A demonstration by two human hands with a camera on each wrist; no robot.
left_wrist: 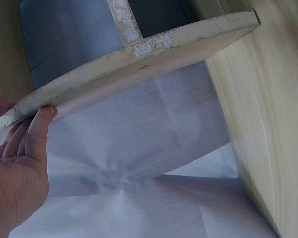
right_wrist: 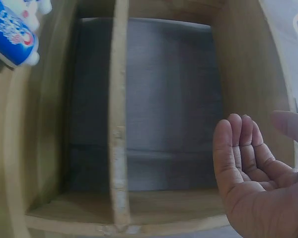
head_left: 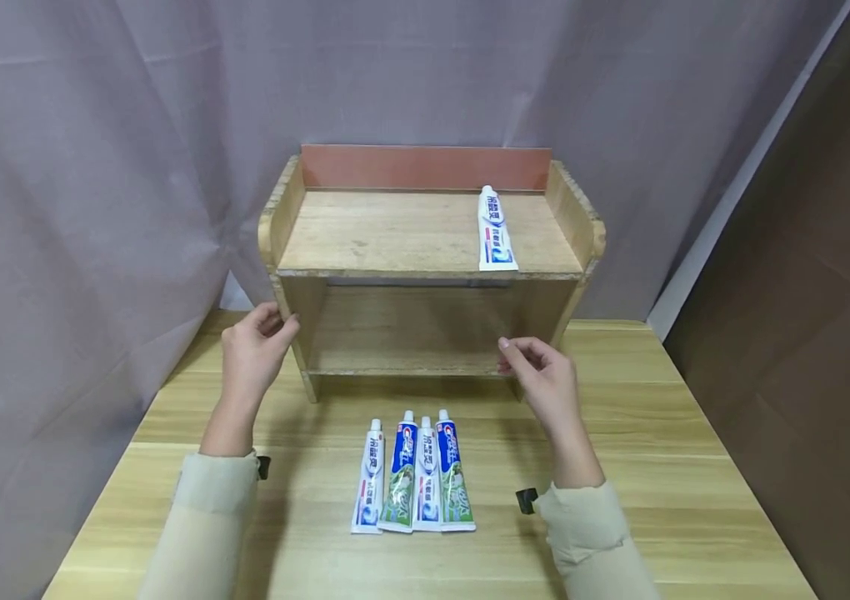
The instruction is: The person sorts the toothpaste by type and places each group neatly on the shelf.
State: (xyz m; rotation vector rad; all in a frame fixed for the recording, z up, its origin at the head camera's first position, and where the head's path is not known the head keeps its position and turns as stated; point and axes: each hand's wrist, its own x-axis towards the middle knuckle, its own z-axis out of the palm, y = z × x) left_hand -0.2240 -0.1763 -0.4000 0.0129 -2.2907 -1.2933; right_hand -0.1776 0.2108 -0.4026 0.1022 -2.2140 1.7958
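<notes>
Left fingers (left_wrist: 37, 134) grasping shelf (head_left: 387, 242) by its side; right fingers (right_wrist: 223, 148) released; one toothpaste tube (head_left: 496, 233) above these, on shelf; four tubes (head_left: 401, 483) below, between both, on worktop (head_left: 635, 433); likely step: shelving tubes; next seems to call for right fingers lowering

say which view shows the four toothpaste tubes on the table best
The head view: all four tubes show full length, side by side. The right wrist view catches only parts in one corner; the left wrist view, none.
</notes>
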